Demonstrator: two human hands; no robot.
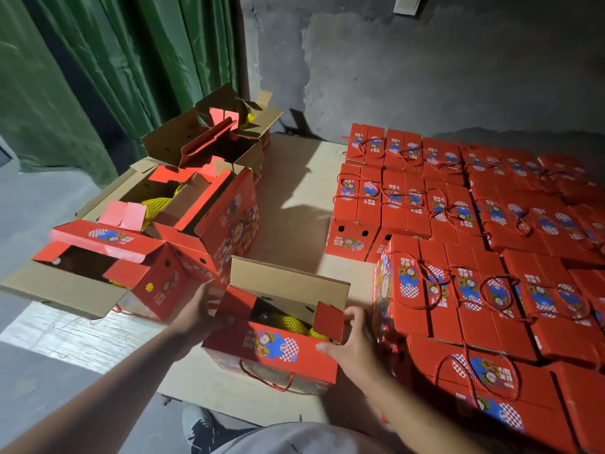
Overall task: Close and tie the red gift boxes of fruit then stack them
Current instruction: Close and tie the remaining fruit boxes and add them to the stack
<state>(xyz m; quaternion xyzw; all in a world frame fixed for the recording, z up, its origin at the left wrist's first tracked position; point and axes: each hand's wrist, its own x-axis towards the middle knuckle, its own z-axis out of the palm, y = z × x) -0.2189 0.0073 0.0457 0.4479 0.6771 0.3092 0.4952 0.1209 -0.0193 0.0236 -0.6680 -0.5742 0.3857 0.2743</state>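
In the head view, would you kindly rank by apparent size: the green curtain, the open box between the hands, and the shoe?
1. Green curtain
2. Open box
3. Shoe, partly hidden, though clearly smallest.

Bare board (pixel 294 204) (sunlit) between open boxes (pixel 183 204) and closed stack (pixel 458 224).
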